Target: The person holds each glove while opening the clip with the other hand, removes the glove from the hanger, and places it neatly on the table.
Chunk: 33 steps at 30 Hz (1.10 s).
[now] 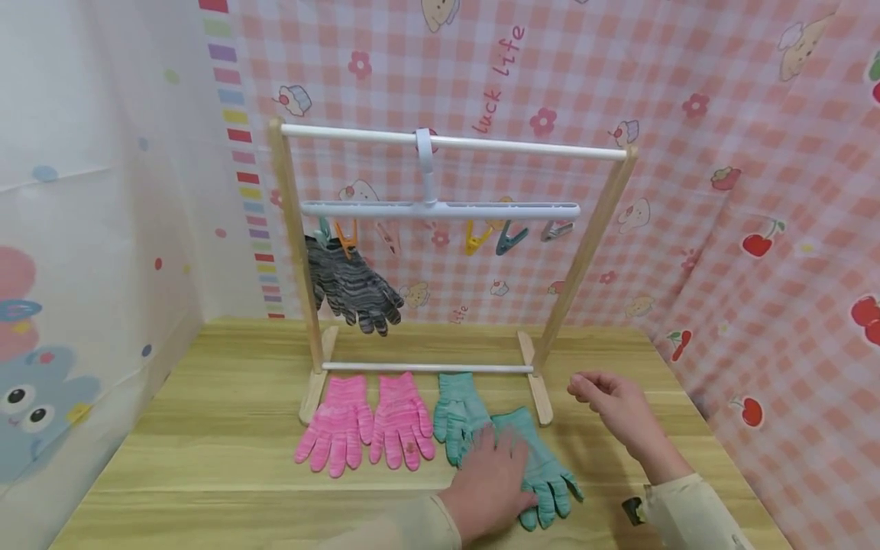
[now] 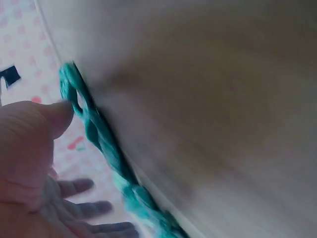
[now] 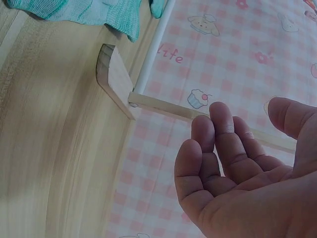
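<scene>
A pair of green knitted gloves lies on the table at the right, one overlapping the other. Over them is my left hand, its fingers stretched out; whether they touch the fabric is hard to tell. In the left wrist view the green glove shows edge-on beyond the thumb. My right hand hovers beside the rack's right foot, fingers loosely bent and holding nothing, as the right wrist view of the hand also shows. Two pink gloves lie flat side by side left of the green pair.
A wooden rack with white bars stands behind the gloves. From its top bar hangs a white hanger with several coloured clips, such as a yellow clip. Dark grey striped gloves hang at its left end. Patterned cloth surrounds the table.
</scene>
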Tool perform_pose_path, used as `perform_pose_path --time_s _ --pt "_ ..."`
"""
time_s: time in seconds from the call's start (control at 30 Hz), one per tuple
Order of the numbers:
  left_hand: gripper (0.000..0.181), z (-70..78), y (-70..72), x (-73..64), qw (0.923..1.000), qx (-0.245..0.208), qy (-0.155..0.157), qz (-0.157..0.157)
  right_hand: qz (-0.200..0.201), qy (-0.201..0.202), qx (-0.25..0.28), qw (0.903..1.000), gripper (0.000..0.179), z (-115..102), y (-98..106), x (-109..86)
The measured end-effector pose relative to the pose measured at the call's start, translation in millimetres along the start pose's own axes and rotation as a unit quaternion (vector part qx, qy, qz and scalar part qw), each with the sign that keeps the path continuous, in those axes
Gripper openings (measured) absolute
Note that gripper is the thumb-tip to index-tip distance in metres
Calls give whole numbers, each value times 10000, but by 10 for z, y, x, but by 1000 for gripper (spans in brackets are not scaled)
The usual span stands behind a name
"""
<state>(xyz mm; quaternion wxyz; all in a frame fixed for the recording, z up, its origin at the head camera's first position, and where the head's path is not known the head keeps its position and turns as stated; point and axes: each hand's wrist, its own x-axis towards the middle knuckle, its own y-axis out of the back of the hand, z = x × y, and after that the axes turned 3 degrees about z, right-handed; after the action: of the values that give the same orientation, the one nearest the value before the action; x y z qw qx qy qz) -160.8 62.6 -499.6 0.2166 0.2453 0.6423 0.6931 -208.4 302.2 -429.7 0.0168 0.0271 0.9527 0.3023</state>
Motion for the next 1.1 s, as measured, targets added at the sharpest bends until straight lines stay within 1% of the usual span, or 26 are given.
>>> perform_pose_path --time_s 0.07,0.1,0.17,0.27,0.37,0.43,0.47,0.5,0.53,0.57,0.7,0.8,0.87,1.0,1.1 --pt "85 -43 -5 -4 9980 -304 496 -232 -21 8 35 10000 54 7 -6 -1" --pt "91 -64 -6 -11 9968 -334 646 -337 -30 4 53 10000 54 11 -9 -1" --pt "95 -95 -9 -28 9956 -236 763 -493 -60 7 83 9999 52 14 -13 -5" --pt "95 -113 -26 -49 9968 145 614 -490 -60 -10 126 9999 51 9 -13 -2" --pt "92 -119 -39 -33 9988 332 184 -300 -35 -5 143 9999 52 -3 -9 8" --pt "90 -124 -37 2 9989 405 -138 -191 -32 -20 144 9999 52 -11 -6 13" --pt "90 -130 -42 28 9986 438 -249 -152 -43 -24 146 9999 52 -14 -5 13" --pt "89 -136 -36 55 9983 462 -310 -143 -58 -28 144 9999 53 -17 -3 11" --pt "89 -144 -31 89 9981 499 -305 -175 -68 -32 138 9999 53 -19 -1 9" --pt "89 -153 -26 122 9980 547 -245 -216 -74 -38 131 9999 54 -20 1 6" --pt "90 -200 32 261 9964 668 217 -476 -89 -15 105 9999 55 -9 14 -3" --pt "89 -242 76 334 9952 706 449 -515 -68 -26 111 9999 53 2 21 -3" --pt "88 -271 97 368 9952 613 553 -520 -71 -26 133 9999 53 2 22 -2" --pt "83 -333 94 411 9952 243 740 -598 -127 -23 175 9998 54 -5 8 -10" --pt "80 -372 74 421 9950 69 768 -637 -166 -15 178 9997 55 -6 5 -16"
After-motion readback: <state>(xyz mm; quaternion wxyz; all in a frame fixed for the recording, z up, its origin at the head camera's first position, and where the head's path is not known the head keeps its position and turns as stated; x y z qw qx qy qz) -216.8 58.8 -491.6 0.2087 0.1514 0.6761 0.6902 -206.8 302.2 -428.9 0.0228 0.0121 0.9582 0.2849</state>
